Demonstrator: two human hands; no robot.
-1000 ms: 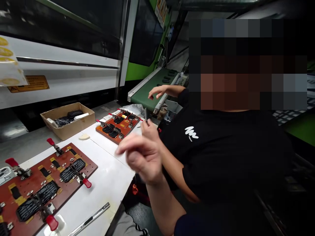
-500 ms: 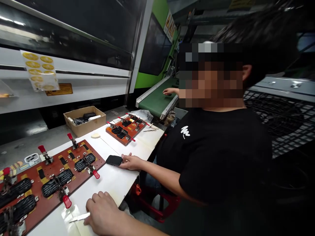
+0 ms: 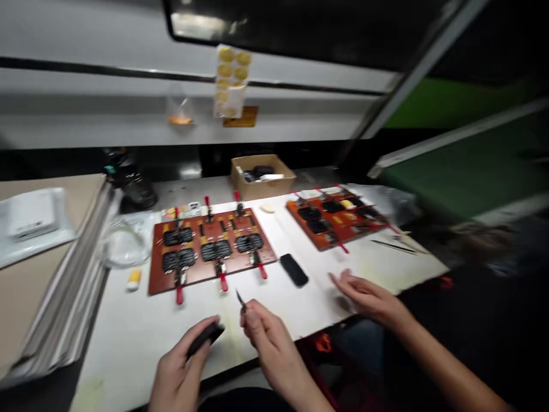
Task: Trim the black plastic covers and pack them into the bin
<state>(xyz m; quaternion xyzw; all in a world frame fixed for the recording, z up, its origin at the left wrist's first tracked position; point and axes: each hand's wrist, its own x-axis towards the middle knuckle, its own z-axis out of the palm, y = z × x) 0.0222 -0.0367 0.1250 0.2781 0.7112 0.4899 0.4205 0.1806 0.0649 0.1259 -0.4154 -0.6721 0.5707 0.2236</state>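
My left hand [image 3: 178, 366] is at the bottom of the view, shut around a flat black piece [image 3: 205, 339] that is partly hidden by my fingers. My right hand [image 3: 270, 343] pinches a small pointed blade [image 3: 239, 298] by its end, just beside my left hand. Both hands are near the table's front, below a brown fixture board [image 3: 210, 277] with red toggle clamps and black parts. A black phone-sized slab [image 3: 294, 270] lies on the white table [image 3: 128, 337] beyond them. A co-worker's open hand [image 3: 369, 297] hovers to the right.
An orange fixture board [image 3: 332, 220] sits at the table's far right, with thin metal tools [image 3: 393, 246] beyond it. Behind stands a cardboard box [image 3: 261, 177]. A clear plastic bag [image 3: 126, 240] and a stack of flat sheets [image 3: 55, 269] lie left; a green conveyor [image 3: 467, 160] runs right.
The view has swung left across the table. My hands are now raised together, holding the black piece and blade. The co-worker's hand has left the black slab, which stays in place.
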